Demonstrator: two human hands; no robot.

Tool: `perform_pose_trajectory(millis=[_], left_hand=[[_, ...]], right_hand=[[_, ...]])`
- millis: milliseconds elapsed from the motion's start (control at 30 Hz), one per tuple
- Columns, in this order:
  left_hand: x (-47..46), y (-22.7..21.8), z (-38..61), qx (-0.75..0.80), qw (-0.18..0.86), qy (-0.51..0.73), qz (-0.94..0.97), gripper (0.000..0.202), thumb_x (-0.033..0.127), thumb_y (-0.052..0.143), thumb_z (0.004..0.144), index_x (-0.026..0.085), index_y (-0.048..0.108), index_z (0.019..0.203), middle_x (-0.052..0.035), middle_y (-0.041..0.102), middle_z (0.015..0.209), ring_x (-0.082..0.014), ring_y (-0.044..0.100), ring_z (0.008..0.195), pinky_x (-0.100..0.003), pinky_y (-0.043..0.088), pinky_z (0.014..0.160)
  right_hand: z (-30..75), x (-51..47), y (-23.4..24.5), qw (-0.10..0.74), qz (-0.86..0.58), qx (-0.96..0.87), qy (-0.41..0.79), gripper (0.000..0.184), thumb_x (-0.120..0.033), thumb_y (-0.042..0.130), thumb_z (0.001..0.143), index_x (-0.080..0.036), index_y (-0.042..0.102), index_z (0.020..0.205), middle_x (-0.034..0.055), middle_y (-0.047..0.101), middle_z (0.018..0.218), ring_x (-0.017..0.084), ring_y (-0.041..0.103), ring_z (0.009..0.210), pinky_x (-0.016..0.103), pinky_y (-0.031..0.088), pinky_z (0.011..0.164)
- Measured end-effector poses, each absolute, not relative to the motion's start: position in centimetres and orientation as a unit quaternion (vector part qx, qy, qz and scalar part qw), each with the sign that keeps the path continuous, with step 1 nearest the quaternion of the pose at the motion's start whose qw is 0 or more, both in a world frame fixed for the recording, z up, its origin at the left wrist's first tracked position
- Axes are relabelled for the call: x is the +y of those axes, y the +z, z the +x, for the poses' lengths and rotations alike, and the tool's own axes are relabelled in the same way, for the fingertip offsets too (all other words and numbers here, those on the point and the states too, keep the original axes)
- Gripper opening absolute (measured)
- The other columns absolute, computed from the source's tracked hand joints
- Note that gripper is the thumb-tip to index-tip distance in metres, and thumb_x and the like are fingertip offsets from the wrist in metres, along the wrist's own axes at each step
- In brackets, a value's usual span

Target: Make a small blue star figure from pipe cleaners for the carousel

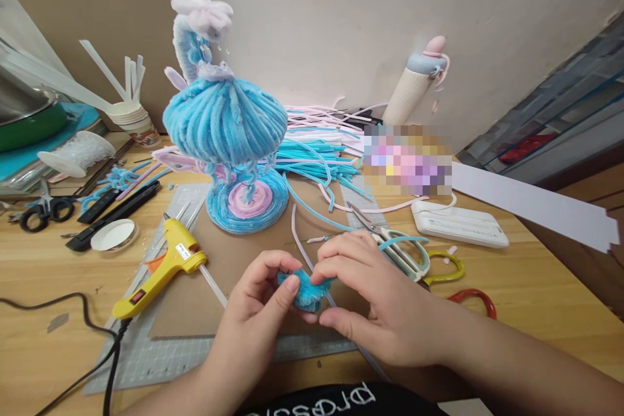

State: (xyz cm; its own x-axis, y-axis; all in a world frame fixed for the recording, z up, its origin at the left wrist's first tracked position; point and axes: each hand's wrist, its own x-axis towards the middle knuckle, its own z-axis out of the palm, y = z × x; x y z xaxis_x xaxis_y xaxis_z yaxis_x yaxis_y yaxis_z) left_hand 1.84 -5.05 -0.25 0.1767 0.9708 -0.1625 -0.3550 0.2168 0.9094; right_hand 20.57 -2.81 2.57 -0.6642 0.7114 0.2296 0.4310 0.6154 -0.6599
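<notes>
A small bundle of blue chenille stem [308,291] is between my two hands above the brown cardboard. My left hand [260,302] pinches it from the left, thumb in front and fingers behind. From the right, my right hand [385,296] curls its fingers onto the bundle, its thumb lower and slightly apart. A blue chenille strand [407,240] sticks out beyond the right hand's fingers; where it begins is hidden. Behind the hands stands a fuzzy blue lamp-like piece [227,120] topped with a pale pink flower [205,12], above a round blue and pink coiled base [219,211].
A yellow hot glue gun [168,266] with a black cord lies left on the grey cutting mat [141,354]. Scissors [404,253] lie beside the right hand, near yellow and red handles. Behind are loose chenille stems [312,159], a white power bank [461,224] and a tilted bottle [412,88].
</notes>
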Motion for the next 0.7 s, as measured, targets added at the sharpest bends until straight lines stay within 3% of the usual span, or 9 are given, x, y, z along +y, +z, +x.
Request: perform_pose_trajectory(millis=[700], left_hand=[[-5.0, -0.19, 1.8, 0.421, 0.667, 0.474, 0.39, 0.008, 0.025, 0.066, 0.082, 0.021, 0.063, 0.088, 0.0013, 0.063, 0.077, -0.01, 0.063, 0.061, -0.022, 0.057, 0.058]], right_hand=[[20.71, -2.69, 2.72, 0.246, -0.325, -0.868, 0.284, 0.021, -0.023, 0.06, 0.084, -0.017, 0.054, 0.104, 0.0075, 0.054, 0.106, 0.022, 0.048, 0.101, 0.039, 0.033, 0.088]])
